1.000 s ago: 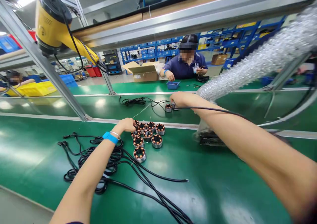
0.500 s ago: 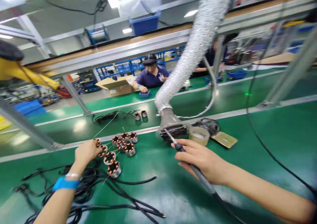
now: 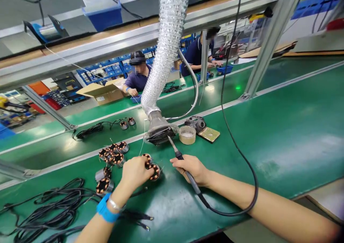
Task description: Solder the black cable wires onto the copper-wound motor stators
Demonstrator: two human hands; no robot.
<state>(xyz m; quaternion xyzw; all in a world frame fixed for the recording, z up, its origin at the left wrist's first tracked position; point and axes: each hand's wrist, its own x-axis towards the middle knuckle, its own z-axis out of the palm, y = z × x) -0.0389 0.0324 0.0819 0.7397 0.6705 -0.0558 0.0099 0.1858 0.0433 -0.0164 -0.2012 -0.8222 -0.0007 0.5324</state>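
My right hand (image 3: 192, 169) grips a soldering iron (image 3: 192, 182) like a pen, its metal tip pointing up and left at the mouth of the fume extraction hood (image 3: 158, 132). My left hand (image 3: 136, 173) is closed around a motor stator (image 3: 155, 172) with copper windings. A second stator (image 3: 146, 157) shows just beyond the fingers; whether it is also held I cannot tell. Thin solder wire (image 3: 142, 139) rises from near this hand. Left of it, more stators (image 3: 118, 159) stand in a cluster, with one tipped on its side (image 3: 101, 174).
Black cables (image 3: 61, 207) lie coiled at the front left. A round tub (image 3: 187, 135) and a soldering iron stand (image 3: 199, 124) sit right of the hood. A silver duct (image 3: 170, 38) hangs overhead. Two people work across the bench. The iron's cord (image 3: 233, 135) loops over my right forearm.
My left hand has moved right from the stator cluster, carrying at least one stator toward the iron. My right hand still holds the iron below the hood. The view has swung right.
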